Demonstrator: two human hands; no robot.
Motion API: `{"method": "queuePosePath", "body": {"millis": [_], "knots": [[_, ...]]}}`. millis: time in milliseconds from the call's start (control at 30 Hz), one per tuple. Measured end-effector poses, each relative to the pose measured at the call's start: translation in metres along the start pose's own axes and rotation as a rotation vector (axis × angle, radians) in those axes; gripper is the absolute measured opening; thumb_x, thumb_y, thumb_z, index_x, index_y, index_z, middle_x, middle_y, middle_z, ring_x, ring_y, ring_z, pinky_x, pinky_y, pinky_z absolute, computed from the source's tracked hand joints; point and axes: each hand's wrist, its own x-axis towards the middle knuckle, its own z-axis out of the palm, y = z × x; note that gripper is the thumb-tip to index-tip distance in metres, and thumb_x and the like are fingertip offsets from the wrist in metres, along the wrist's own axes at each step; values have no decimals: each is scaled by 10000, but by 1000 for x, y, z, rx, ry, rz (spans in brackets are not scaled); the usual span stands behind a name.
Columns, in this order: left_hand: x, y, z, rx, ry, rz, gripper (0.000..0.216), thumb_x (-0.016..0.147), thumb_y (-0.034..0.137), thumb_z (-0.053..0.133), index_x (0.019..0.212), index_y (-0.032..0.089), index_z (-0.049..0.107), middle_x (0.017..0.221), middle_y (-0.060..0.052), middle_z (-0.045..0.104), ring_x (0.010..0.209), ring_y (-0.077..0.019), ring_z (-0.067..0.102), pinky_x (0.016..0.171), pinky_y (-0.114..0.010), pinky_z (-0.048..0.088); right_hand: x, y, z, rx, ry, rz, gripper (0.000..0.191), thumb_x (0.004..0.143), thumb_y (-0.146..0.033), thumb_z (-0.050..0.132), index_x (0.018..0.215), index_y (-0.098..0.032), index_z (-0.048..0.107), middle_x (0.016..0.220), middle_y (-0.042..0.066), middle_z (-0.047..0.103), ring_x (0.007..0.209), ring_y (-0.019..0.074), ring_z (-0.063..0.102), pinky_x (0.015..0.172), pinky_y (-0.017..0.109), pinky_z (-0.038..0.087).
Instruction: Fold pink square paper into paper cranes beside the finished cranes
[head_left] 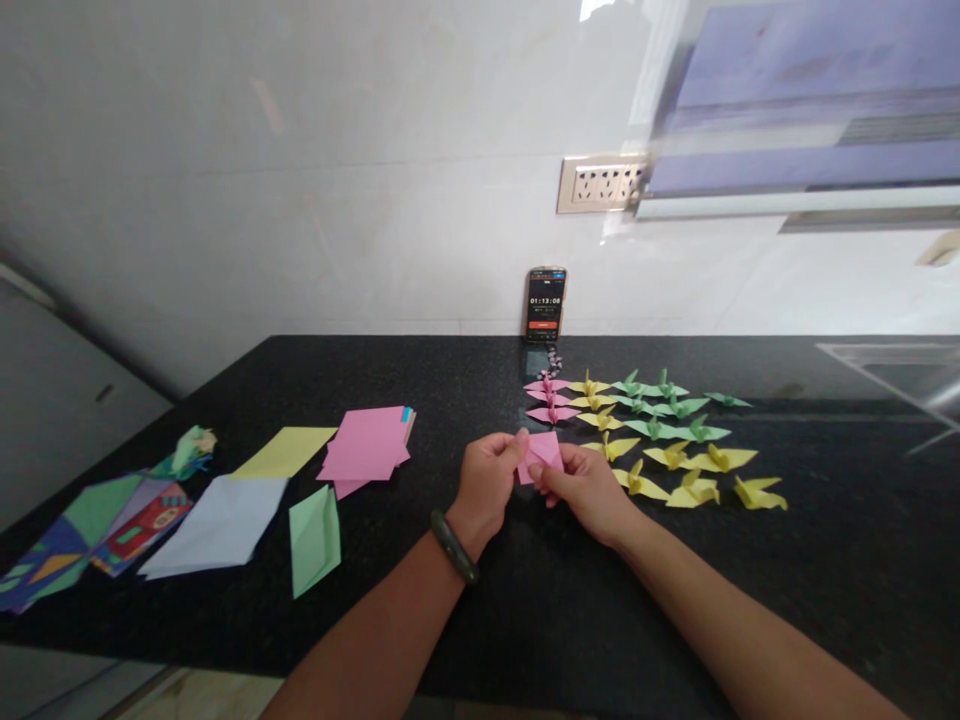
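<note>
Both my hands meet over the middle of the black counter point(675, 600) and pinch a small folded pink paper point(541, 453). My left hand point(489, 482), with a dark bangle on its wrist, grips the paper's left edge. My right hand point(585, 484) grips its right and lower edge. Just beyond them lie rows of finished paper cranes: pink cranes point(551, 400), green cranes point(664, 410) and yellow cranes point(697, 480).
A stack of pink sheets point(367, 445) lies left of my hands, with a yellow sheet point(286, 452), a white sheet point(217, 525) and a folded green sheet point(315, 535). Patterned papers point(97, 525) sit at the far left. A phone point(545, 304) leans on the wall.
</note>
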Motion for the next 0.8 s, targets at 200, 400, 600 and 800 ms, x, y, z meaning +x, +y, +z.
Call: {"method": "queuePosePath", "body": {"millis": [200,400,600,800], "knots": [[2,0,-2,55,-1,35,381,664,483,599,562,117,573,494,13,489,459,-77,401,441,-203,303,0,-1,-1,22,18,5,268,663,-399,642,669,-138,581,564,-22,518,458,63,428,418,187,401],[1,3,-3,157,83,126,356,662,435,613,490,132,542,449,38,434,448,-69,355,429,-203,268,-1,-2,-1,-14,53,22,313,696,-453,600,666,-142,594,556,-11,546,466,77,465,430,195,399],[0,5,-3,92,42,78,359,679,447,595,540,116,588,466,28,451,452,-68,367,432,-204,279,0,-2,-2,-86,109,-52,273,704,-413,601,668,-142,620,550,-7,554,470,92,471,455,220,406],[1,4,-1,-36,65,-54,382,636,475,641,719,103,621,580,-18,568,502,-92,497,495,-216,402,-2,-3,-10,-387,370,-319,190,766,-327,556,760,-181,676,650,25,620,608,150,563,584,273,459]]}}
